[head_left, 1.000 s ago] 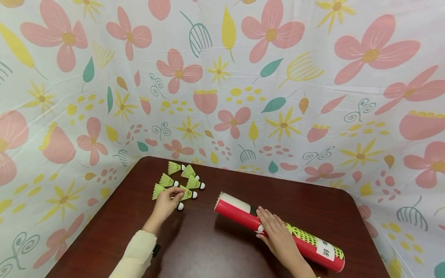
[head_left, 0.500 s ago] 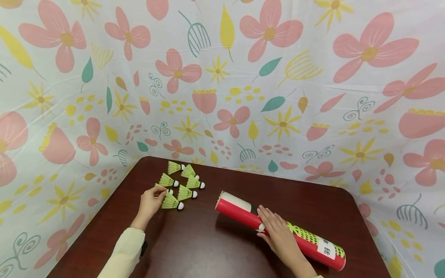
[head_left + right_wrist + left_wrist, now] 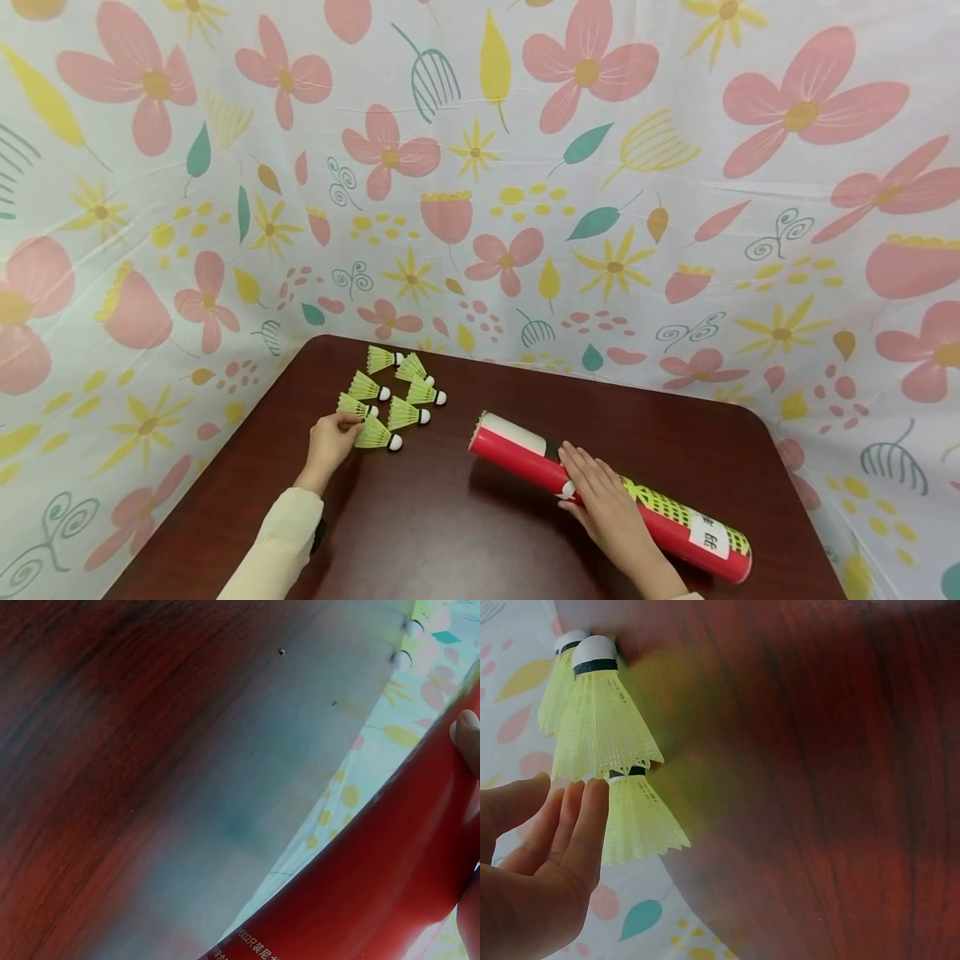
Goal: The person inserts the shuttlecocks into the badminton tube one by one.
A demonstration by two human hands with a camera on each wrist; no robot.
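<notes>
Several yellow-green shuttlecocks with white corks lie grouped at the far left of the table. My left hand [image 3: 330, 446] is at the front shuttlecock [image 3: 377, 433], fingertips right at its skirt rim. In the left wrist view the fingers [image 3: 585, 825] are nearly straight and the thumb stands slightly apart at the skirt edge of a shuttlecock [image 3: 604, 712]. My right hand [image 3: 603, 500] holds a red, white and yellow shuttlecock tube [image 3: 517, 454], fingers across its top and thumb on the near side. The right wrist view shows the red tube wall [image 3: 375, 840] close up.
The dark brown wooden table [image 3: 450, 525] has rounded far corners. A white cloth [image 3: 555, 208] printed with flowers hangs round its back and sides. Another shuttlecock [image 3: 408, 413] lies right behind the front one.
My left hand drew back leftward off the front shuttlecock, then came slightly right to its skirt rim. The shuttlecocks lie as before. My right hand and the tube stay nearly still.
</notes>
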